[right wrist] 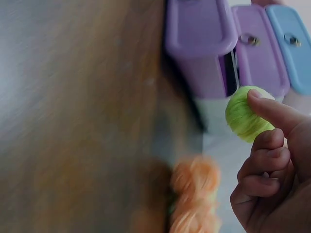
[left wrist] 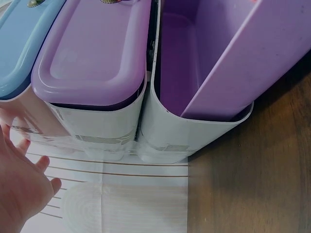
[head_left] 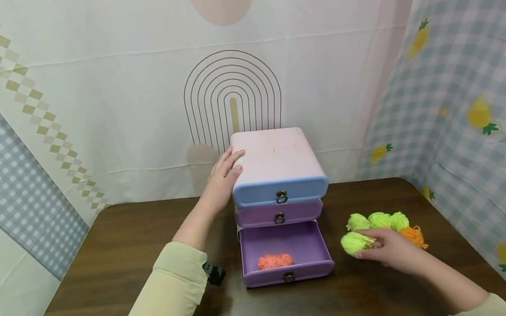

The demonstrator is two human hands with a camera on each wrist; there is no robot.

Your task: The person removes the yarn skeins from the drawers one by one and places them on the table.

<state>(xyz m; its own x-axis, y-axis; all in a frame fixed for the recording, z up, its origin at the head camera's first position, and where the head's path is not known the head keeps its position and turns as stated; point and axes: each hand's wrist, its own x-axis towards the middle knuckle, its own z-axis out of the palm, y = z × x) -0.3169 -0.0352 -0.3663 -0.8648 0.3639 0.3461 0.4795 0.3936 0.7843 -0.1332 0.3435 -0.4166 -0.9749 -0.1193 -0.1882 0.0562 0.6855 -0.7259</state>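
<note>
My left hand [head_left: 222, 180] rests against the upper left edge of a small chest of drawers [head_left: 276, 155], its fingers extended over the pink top. The bottom purple drawer [head_left: 284, 238] is pulled out, and a coral-orange yarn bundle [head_left: 275, 260] lies inside near its front. To the right of that drawer, my right hand [head_left: 394, 250] pinches a neon yellow-green yarn ball [head_left: 356, 243] between thumb and fingers. In the right wrist view the same yarn ball [right wrist: 243, 116] sits at the fingertips, overlapping the chest behind it.
Several yellow-green yarn balls [head_left: 379, 220] and an orange yarn bundle [head_left: 414, 237] lie on the brown table [head_left: 156, 220] behind the right hand. The blue top drawer [head_left: 281, 191] and purple middle drawer [head_left: 302, 211] are closed. Patterned cloth [head_left: 132, 99] hangs behind the table.
</note>
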